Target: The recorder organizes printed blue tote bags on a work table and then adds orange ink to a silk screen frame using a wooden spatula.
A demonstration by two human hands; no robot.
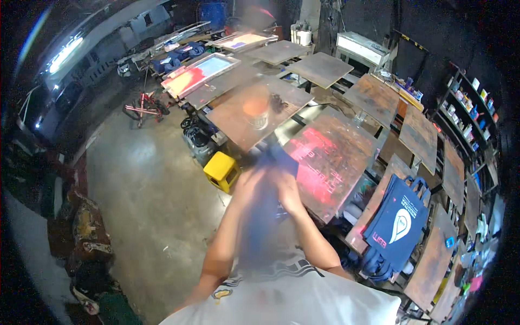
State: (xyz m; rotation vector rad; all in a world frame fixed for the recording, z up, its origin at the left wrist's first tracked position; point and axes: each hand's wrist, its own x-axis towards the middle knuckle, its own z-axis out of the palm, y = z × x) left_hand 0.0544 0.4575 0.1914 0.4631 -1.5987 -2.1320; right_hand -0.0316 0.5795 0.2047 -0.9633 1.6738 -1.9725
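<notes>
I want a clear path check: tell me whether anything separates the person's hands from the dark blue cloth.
Nothing visible does: the left hand and right hand both appear to meet the dark blue cloth directly, though blur hides their exact grip.

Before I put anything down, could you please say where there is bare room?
The board just left of the white cabinet looks bare, as does the floor left of the yellow stool. It is crowded around the blue bags and the bottles.
</notes>
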